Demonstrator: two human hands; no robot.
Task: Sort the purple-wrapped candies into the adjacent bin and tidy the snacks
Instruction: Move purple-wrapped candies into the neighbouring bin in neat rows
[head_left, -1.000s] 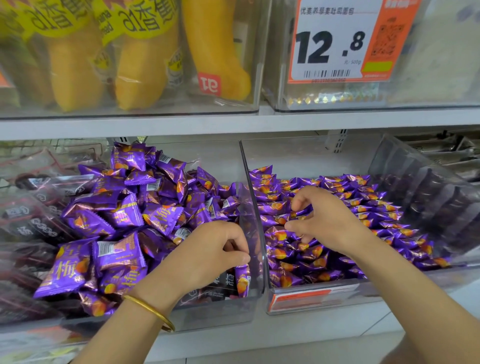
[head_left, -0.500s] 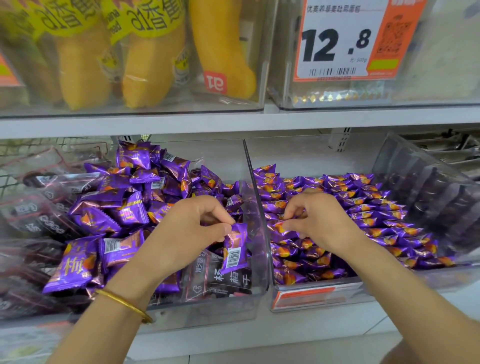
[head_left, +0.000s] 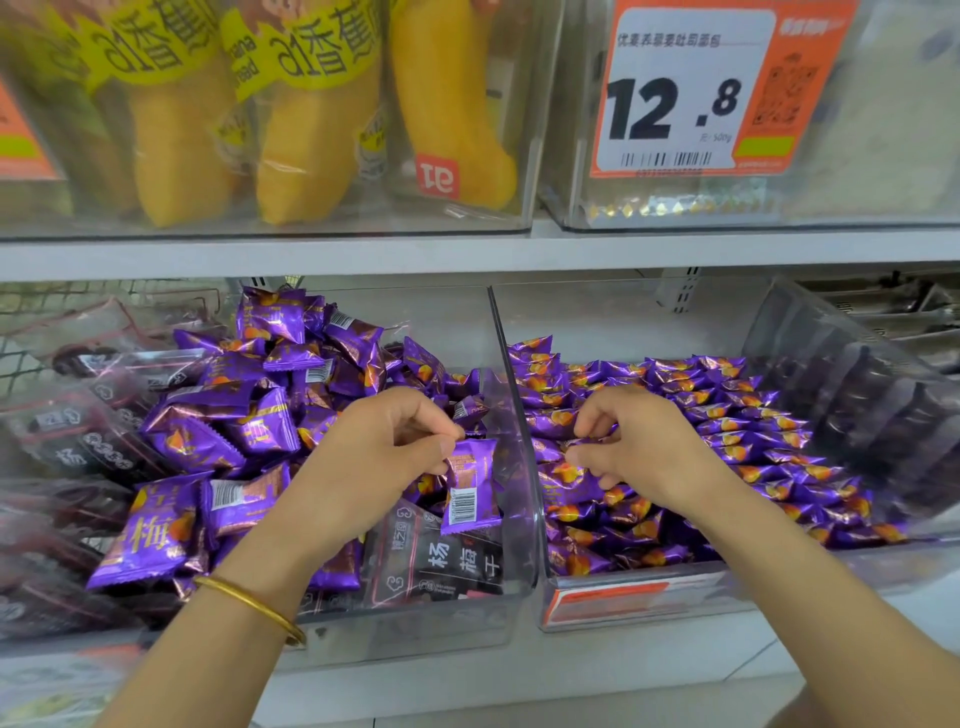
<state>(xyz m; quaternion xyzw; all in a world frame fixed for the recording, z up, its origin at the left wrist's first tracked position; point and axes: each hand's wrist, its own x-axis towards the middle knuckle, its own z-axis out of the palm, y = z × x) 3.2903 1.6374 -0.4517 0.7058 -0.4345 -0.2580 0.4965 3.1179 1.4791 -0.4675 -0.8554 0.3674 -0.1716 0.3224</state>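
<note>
The orange-and-white price tag (head_left: 691, 93) reads "12.8"; its smaller print is too blurred to read. A dark packet (head_left: 441, 561) at the front of the left bin (head_left: 415, 634) shows "杨梅干". The left hand (head_left: 363, 457) pinches one purple candy (head_left: 467, 483) by its top edge, barcode outward, just above that packet. The right hand (head_left: 634, 441), fingers curled, is down among the smaller purple sweets (head_left: 737, 431) in the right bin (head_left: 727, 587); whether it grips one cannot be told.

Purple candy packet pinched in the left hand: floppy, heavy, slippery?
Probably light: the left hand holds the purple candy packet by its top edge with just fingertips. Likely fairly stiff: it hangs flat, unbent. The glossy foil may slip.
</note>
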